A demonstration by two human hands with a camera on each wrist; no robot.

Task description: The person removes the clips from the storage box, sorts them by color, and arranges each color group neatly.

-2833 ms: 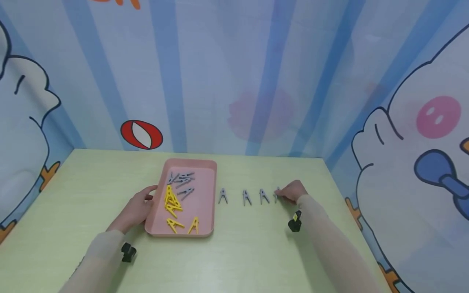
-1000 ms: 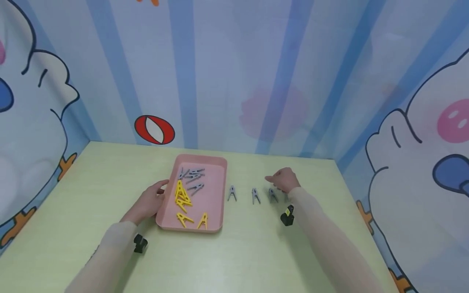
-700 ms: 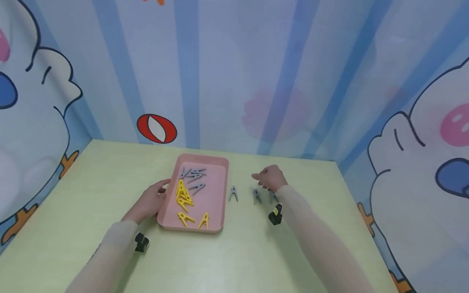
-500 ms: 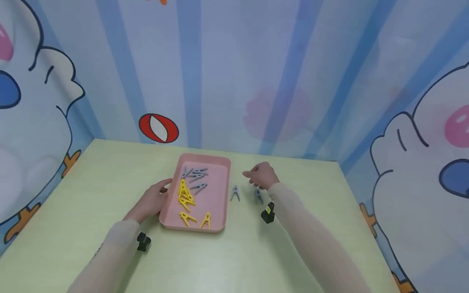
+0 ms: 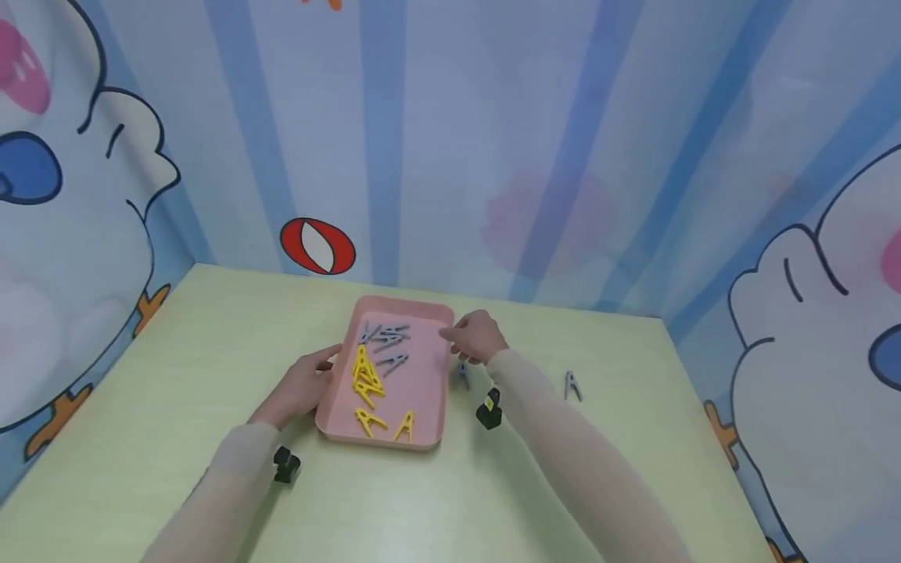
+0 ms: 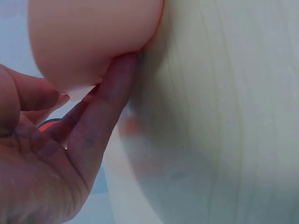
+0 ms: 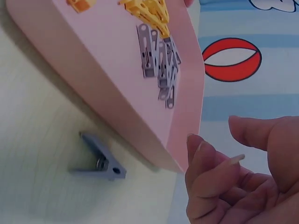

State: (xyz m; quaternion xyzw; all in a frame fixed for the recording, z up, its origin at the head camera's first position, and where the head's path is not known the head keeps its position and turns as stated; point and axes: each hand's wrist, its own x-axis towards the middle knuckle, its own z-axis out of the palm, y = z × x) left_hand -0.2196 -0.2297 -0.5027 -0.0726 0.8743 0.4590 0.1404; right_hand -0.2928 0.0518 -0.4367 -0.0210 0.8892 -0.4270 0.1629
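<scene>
My left hand (image 5: pixel 299 385) grips the left rim of a pink tray (image 5: pixel 426 391), its thumb and fingers at the wall in the left wrist view. Yellow clothespins (image 5: pixel 364 373) and grey clothespins (image 5: pixel 391 337) lie inside the tray. Above the tray's right edge hovers my right hand (image 5: pixel 479 338), fingers loosely curled, thumb apart, holding nothing in the right wrist view. Below it on the table lies a grey clothespin (image 7: pixel 100 161), close to the tray wall. Another grey clothespin (image 5: pixel 572 385) lies farther right. My right arm hides the table between them.
The pale wooden table (image 5: pixel 366 508) meets a striped cartoon backdrop (image 5: pixel 450 156) at its back edge and sides. A small black device (image 5: pixel 286 465) sits at my left wrist, and another black device (image 5: pixel 489 409) at my right.
My right hand has let go of the rightmost grey clothespin and moved left over the row to the tray's edge. My left hand stays on the tray. The head view has shifted slightly.
</scene>
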